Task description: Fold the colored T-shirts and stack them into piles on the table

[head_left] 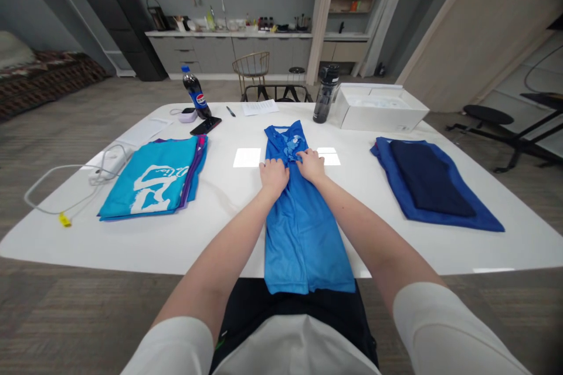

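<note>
A blue shirt [303,228] lies lengthwise before me in a narrow shape, its lower end hanging over the table's near edge. Around its upper part the cloth is bunched, with a small pale print showing there. My left hand [275,177] is closed on the shirt's left side, fingers curled into the fabric. On the other side my right hand [311,165] pinches the cloth near the bunched part. Both hands rest low over the table, close to each other. The fingertips are partly hidden by the hands and the folds.
On the white table [229,228], folded turquoise and purple clothes [153,179] lie left, folded navy and blue clothes [431,181] right. A cola bottle [196,94], phone [206,126], black water bottle [325,96] and white box [380,108] stand or lie farther back. A white cable [48,211] loops at left.
</note>
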`<state>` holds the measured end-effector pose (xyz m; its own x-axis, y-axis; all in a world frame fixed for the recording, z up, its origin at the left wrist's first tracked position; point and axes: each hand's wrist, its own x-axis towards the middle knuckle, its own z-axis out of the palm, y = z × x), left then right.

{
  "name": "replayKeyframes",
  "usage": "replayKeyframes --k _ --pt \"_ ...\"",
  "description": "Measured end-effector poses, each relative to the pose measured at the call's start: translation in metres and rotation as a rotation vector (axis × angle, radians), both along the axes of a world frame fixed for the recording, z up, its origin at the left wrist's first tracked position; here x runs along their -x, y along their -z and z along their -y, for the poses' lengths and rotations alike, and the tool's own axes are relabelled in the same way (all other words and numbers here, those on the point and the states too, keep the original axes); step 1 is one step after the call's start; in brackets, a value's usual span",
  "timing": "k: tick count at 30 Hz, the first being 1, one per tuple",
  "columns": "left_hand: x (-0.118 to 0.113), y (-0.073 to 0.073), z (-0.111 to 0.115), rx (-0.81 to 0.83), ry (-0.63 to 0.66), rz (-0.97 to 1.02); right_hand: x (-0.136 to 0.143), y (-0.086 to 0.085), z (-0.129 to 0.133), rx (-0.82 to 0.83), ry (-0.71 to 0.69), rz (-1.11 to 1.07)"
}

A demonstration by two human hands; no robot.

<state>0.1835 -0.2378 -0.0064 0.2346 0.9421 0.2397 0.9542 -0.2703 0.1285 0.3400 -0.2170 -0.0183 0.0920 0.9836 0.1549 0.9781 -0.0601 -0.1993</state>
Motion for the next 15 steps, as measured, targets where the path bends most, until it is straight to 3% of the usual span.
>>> replayKeyframes --k 4,10,15 --pt "-0.003 0.008 -0.015 0.027 0.052 0.055 -0.003 0.006 -0.010 -0.050 -0.043 0.004" --pt "-0.010 0.008 -0.026 0.024 0.049 0.240 -0.015 -0.002 -0.021 -0.155 -0.105 0.064" --pt "-0.002 0.020 -0.026 0.092 0.285 0.356 -0.027 0.005 -0.011 -0.070 -0.134 0.066"
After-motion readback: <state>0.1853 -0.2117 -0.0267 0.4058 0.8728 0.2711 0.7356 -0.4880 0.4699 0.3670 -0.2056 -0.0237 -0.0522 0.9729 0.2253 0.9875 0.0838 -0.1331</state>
